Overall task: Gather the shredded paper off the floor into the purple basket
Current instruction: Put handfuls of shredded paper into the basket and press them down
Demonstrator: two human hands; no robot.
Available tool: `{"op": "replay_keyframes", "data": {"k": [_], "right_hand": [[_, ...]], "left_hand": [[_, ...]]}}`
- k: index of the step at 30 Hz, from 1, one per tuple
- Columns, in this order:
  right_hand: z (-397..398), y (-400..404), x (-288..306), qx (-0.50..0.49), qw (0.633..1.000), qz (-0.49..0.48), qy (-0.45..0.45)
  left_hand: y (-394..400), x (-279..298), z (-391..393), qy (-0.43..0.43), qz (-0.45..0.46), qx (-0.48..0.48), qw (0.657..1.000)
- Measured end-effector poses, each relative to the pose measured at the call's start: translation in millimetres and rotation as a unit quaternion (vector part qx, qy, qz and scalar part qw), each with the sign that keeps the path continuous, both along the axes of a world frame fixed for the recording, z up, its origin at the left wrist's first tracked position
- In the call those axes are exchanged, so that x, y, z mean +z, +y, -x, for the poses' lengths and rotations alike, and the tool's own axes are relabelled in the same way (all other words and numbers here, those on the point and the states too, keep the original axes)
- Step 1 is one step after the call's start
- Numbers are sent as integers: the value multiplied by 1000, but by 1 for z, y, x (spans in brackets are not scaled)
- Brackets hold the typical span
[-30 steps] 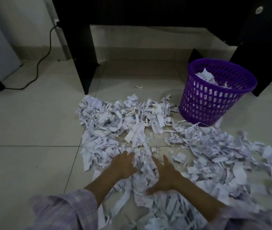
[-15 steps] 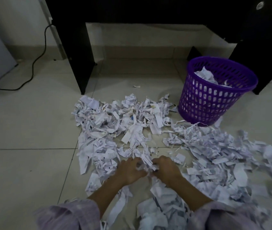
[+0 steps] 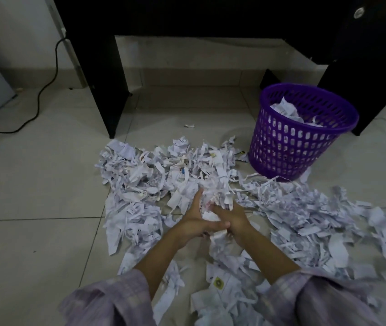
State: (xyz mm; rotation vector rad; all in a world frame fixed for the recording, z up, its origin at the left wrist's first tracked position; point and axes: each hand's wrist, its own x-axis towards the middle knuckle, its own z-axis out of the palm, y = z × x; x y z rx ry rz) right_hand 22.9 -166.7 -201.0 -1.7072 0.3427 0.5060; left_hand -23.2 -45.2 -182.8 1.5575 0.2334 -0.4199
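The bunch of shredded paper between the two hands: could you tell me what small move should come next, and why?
Probably lift the bunch of shreds and carry it right and forward to the purple basket. The left hand and right hand already press it between them, and the basket stands upright with its mouth open, only partly filled, while much shredded paper remains on the floor.

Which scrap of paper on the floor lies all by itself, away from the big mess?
The small white scrap on the bare tile beyond the heap, between the dark desk leg and the purple basket. Every other piece touches the pile.
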Motion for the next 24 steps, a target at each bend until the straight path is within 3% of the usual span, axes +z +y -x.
{"op": "replay_keyframes", "data": {"k": [7, 12, 15, 19, 24], "right_hand": [[3, 5, 13, 37, 971, -201, 121], [5, -11, 18, 133, 962, -168, 171], [5, -19, 12, 108, 937, -255, 211], [7, -14, 8, 21, 941, -273, 197], [9, -12, 19, 0, 937, -290, 193]], "left_hand": [[11, -5, -5, -12, -97, 46, 994], [22, -7, -9, -15, -196, 110, 974], [25, -8, -12, -13, -188, 124, 974], [18, -5, -12, -44, -153, 145, 977], [7, -1, -12, -87, -120, 161, 976]]}}
